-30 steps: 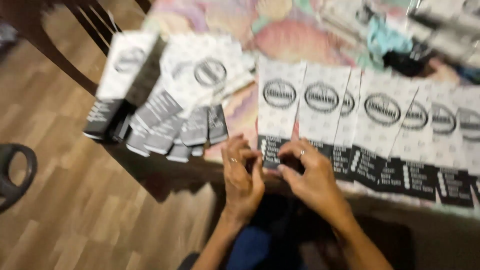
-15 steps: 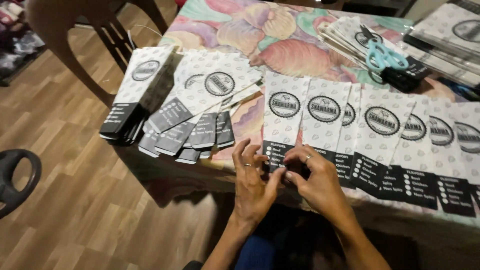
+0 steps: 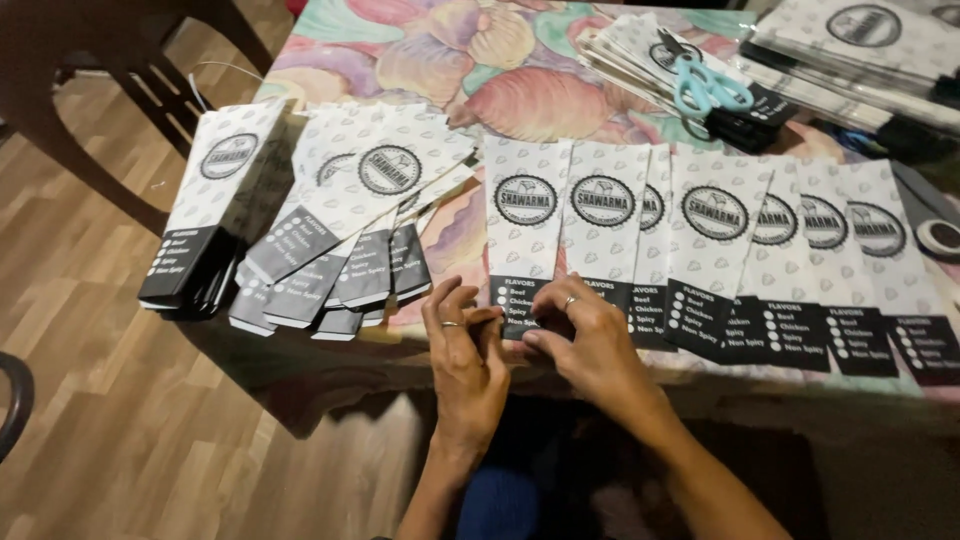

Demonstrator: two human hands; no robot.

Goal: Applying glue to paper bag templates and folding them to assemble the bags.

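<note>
Floral tablecloth (image 3: 420,60) over a table. Both hands, left hand (image 3: 468,362) and right hand (image 3: 590,345), have fingertips pinched on the black bottom edge of one paper sleeve (image 3: 524,235) at the table's near edge. Looks light, thin and creasable, so best gripped by that edge. Scissors (image 3: 705,88) sit on a stack behind.

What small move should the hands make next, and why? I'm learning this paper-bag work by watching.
Probably lift the leftmost bag in the row off the table by its dark bottom edge. Both the left hand and right hand have fingertips meeting at that edge, which overhangs the table, and the bag lies flat.
</note>
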